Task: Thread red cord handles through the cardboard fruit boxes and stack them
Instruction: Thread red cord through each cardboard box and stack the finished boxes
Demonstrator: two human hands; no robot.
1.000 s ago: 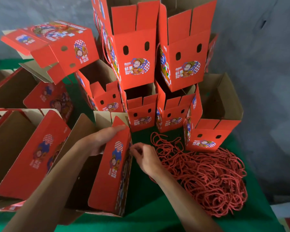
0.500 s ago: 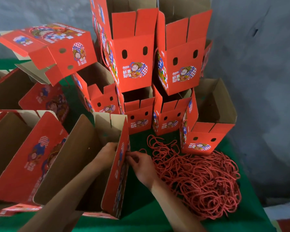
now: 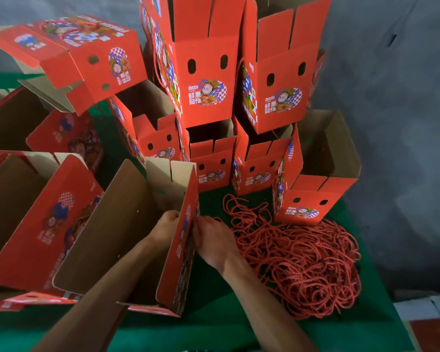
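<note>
An open red fruit box (image 3: 117, 224) lies tilted in front of me, its brown inside facing up. My left hand (image 3: 167, 224) reaches inside it and rests against the right side wall (image 3: 181, 262), which hides its fingertips. My right hand (image 3: 211, 240) is outside that same wall with curled fingers pressed to it, pinching a strand of red cord. That strand leads from the loose heap of red cords (image 3: 297, 262) on the green table, right of the box.
Stacked open boxes (image 3: 203, 80) rise just behind the one I work on, with a tilted box (image 3: 69, 59) at the upper left. Another open box (image 3: 305, 199) stands by the cords. More boxes (image 3: 48, 219) lie at the left. A grey wall (image 3: 391, 148) bounds the right.
My left hand has gone from the box's top edge down inside it. My right hand has closed in on the outer wall. The box has tipped more open toward me.
</note>
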